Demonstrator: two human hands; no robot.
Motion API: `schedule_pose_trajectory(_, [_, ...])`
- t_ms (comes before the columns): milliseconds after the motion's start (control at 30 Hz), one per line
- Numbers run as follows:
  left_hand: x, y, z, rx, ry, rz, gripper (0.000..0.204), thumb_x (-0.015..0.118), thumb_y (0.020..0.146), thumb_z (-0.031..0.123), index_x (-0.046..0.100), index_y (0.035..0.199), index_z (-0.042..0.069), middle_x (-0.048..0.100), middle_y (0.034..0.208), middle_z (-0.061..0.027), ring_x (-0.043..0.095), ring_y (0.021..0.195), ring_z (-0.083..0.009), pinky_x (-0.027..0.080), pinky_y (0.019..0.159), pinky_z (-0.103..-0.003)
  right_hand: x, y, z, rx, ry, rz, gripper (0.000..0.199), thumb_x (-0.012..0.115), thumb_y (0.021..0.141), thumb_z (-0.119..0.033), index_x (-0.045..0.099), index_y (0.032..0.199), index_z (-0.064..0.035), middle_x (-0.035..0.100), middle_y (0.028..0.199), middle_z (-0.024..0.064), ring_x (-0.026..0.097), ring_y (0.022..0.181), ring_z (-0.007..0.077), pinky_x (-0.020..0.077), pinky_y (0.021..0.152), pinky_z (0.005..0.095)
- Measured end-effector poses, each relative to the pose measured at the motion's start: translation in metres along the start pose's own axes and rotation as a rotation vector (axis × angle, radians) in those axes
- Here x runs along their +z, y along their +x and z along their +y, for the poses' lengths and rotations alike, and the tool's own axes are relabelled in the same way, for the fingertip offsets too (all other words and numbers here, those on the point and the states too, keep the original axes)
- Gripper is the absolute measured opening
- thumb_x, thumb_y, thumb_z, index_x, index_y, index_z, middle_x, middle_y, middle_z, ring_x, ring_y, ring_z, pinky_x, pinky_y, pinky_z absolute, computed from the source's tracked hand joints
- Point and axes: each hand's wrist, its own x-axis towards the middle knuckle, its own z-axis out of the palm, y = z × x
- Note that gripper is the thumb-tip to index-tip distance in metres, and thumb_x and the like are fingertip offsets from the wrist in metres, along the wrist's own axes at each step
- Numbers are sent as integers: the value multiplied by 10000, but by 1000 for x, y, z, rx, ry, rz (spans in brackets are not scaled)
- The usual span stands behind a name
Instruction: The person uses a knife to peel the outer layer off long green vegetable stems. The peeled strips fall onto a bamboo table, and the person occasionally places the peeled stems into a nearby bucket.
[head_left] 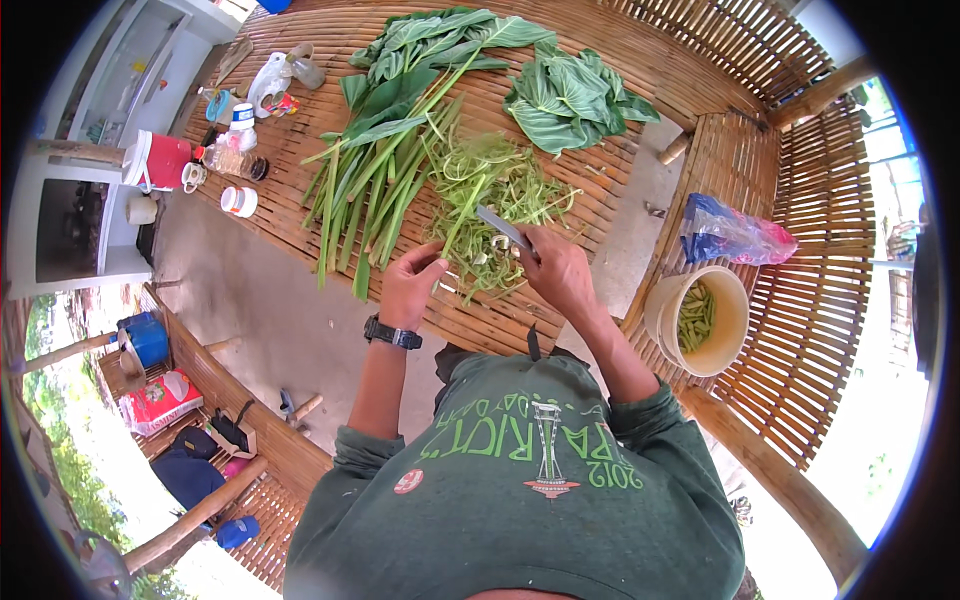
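My left hand (408, 287) pinches the lower end of a peeled green stalk (464, 214) that slants up and away over the table. A knife (503, 228) is gripped in my right hand (560, 270), its blade pointing up and left, close to the stalk. Below both lies a loose heap of thin green peelings (525, 190), spread toward the table's near edge. Just left of the heap, long leafy stalks (375, 185) lie in a bundle with their cut ends toward me. Beyond the peelings rests a pile of large green leaves (575, 100).
The slatted bamboo table (275, 190) carries bottles and jars at left, beside a red and white jug (158, 162). On the right-hand bamboo bench are a pale bucket (738, 325) holding cut green pieces and a blue and pink plastic bag (735, 235). Another bench (262, 540) stands lower left.
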Motion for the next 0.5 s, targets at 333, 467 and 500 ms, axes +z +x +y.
schedule_pose_trajectory(333, [9,-22,34,281,433,-106,274,707,932,45,750,1194,-20,655,998,-42,639,854,-104,515,764,-264,-12,40,-2,-208,-148,-313,296,711,914,-129,720,1210,-137,640,1027,79,683,785,316,561,673,431])
schedule_pose_trajectory(467, [4,-24,36,218,357,-127,262,712,940,49,750,1188,-26,659,1009,-39,638,865,-101,515,783,-257,-10,38,-2,-107,238,-167,114,737,947,-171,735,1026,-89,626,886,27,646,708,265,527,633,389])
schedule_pose_trajectory(500, [5,-24,35,219,321,-132,265,715,942,53,749,1192,-26,662,1012,-36,637,866,-100,514,787,-255,-8,38,-4,33,389,-165,106,739,958,-174,731,992,-75,604,839,9,631,692,231,511,618,367])
